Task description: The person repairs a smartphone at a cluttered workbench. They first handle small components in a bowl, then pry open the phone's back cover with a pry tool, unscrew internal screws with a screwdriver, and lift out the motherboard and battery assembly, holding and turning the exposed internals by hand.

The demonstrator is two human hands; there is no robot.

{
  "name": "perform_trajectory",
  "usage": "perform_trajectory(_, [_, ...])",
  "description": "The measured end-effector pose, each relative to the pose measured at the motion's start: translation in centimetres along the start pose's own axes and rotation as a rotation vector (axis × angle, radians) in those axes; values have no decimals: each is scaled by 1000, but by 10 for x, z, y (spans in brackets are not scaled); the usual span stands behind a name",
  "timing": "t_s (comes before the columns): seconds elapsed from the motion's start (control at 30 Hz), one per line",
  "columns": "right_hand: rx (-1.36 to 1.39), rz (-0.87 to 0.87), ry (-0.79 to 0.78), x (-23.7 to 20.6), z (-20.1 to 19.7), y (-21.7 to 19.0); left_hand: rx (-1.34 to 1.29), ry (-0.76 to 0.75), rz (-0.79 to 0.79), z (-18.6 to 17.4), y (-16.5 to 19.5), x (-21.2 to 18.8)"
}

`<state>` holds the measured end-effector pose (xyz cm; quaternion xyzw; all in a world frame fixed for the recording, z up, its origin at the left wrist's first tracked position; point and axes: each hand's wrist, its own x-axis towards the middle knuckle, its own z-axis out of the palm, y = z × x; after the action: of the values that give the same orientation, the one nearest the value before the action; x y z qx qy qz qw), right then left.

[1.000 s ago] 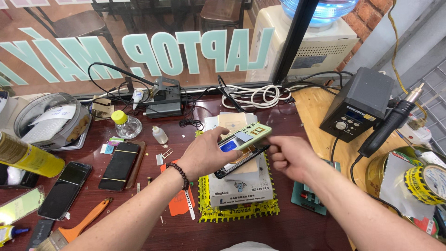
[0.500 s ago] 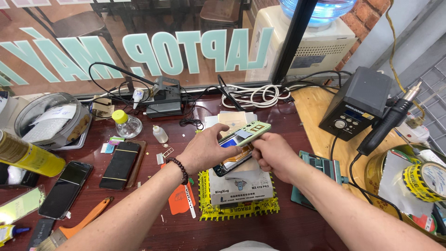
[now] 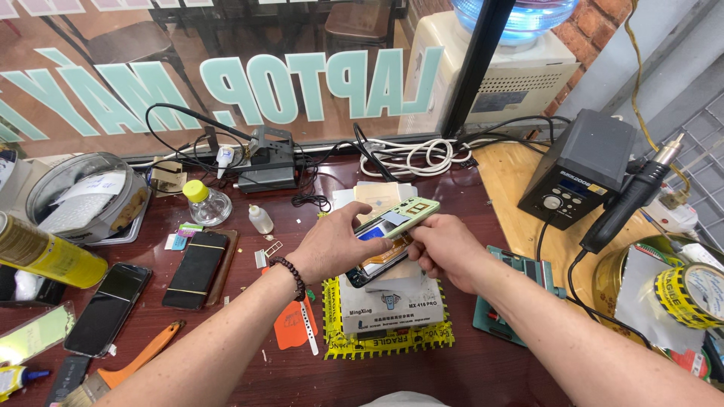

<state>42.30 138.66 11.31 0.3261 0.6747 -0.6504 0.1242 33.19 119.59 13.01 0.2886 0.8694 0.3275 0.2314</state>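
Phone back cover (image 3: 407,213) lifted, gripped by left hand (image 3: 332,245); right hand (image 3: 445,252) pinches the phone body (image 3: 377,260) at 6 o'clock. Separation looks near complete; parts not yet set on desk (image 3: 226,354).

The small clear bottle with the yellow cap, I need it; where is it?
In the head view, the small clear yellow-capped bottle stands left of the hands, between the round metal tin and a smaller white bottle.

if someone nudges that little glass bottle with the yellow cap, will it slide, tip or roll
The bottle looks squat and wide at the base, standing upright on the table, so it would probably slide rather than tip. It appears to be clear glass, so likely heavy for its size and breakable if knocked off. On its side, the round body could roll.
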Motion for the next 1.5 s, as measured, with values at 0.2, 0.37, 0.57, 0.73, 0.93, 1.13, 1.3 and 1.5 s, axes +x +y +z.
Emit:
perform_trajectory(0.2, [-67,-76,12,-8,7,-1,9,9,18,-1,-4,2])
perform_trajectory(0.37, [-66,-50,-1,-6,5,-3,7,0,11,0,-6,3])
perform_trajectory(0.57, [-107,-63,0,-5,9,-4,7,27,30,0,-7,5])
perform_trajectory(0.73, [-7,-44,-22,1,4,-5,33,17,12,0,-7,5])
perform_trajectory(0.93, [203,-4,-82,8,0,3,8,13,-4,-1,-8,7])
perform_trajectory(1.13, [357,-90,41,14,-22,5,-390,34,5,-11,-25,16])
perform_trajectory(1.3, [367,-143,127,12,-38,1,-955,-69,-230,-32,-30,10])
perform_trajectory(1.5, [305,-200,25,-6,-28,-20,-1652,-286,-337,-43,-21,-10])
